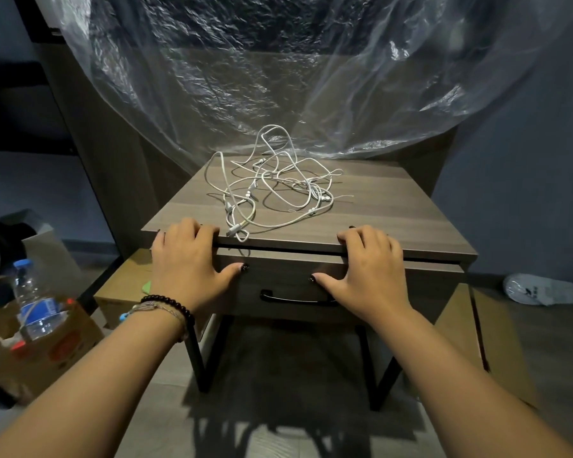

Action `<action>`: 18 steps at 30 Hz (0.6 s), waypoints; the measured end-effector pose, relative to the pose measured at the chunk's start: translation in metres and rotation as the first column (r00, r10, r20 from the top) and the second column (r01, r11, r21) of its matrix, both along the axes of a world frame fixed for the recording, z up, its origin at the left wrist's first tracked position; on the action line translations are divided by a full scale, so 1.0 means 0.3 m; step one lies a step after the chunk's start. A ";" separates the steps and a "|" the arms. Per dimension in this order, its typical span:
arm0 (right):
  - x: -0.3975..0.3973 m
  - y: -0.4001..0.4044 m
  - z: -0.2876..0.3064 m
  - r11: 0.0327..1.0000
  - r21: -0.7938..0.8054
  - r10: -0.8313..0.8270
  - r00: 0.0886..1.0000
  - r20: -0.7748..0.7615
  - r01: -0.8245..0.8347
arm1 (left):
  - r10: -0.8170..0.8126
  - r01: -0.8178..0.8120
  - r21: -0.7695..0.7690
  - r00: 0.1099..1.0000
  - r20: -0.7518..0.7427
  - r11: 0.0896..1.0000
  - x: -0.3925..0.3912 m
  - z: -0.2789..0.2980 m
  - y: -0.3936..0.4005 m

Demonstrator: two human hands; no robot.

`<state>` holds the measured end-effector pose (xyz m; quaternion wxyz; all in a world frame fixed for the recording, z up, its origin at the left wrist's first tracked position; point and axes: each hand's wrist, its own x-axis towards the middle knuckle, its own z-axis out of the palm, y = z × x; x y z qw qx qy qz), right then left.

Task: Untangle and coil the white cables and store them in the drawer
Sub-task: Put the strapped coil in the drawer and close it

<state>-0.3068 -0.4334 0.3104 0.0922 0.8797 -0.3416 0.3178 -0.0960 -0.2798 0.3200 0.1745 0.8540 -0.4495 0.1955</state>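
A tangle of thin white cables (272, 186) lies in a loose heap on the wooden nightstand's top (377, 206), with one plug end reaching the front edge. My left hand (186, 262) and my right hand (371, 269) both hook their fingers over the top's front edge, left and right of the cables. Both thumbs press against the drawer front (288, 272). The drawer's black handle (298, 298) sits between my wrists, untouched. A narrow dark gap shows between the drawer and the top.
Crumpled clear plastic sheeting (278, 77) hangs behind the nightstand. On the floor at left stands a cardboard box (47, 355) holding a water bottle (33, 302). Flat cardboard (497, 332) leans at right, with a white shoe (540, 289) beyond it.
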 end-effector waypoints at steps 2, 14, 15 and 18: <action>0.017 0.001 -0.008 0.999 -0.011 -0.030 0.999 0.023 0.030 | -0.003 0.003 0.001 0.999 0.038 1.000 0.028 0.018 -0.012; 0.077 0.045 0.064 0.982 0.134 -0.122 0.988 -0.092 0.134 | 0.035 -0.037 0.113 0.999 0.025 0.993 0.053 0.087 -0.058; 0.082 0.057 0.082 0.974 0.216 -0.055 0.997 -0.057 0.066 | 0.031 -0.032 0.121 0.999 0.012 0.992 0.054 0.092 -0.058; 0.140 0.106 0.155 0.882 0.408 0.143 0.959 0.243 -0.235 | -0.001 0.012 0.103 0.994 -0.105 0.995 0.061 0.112 -0.065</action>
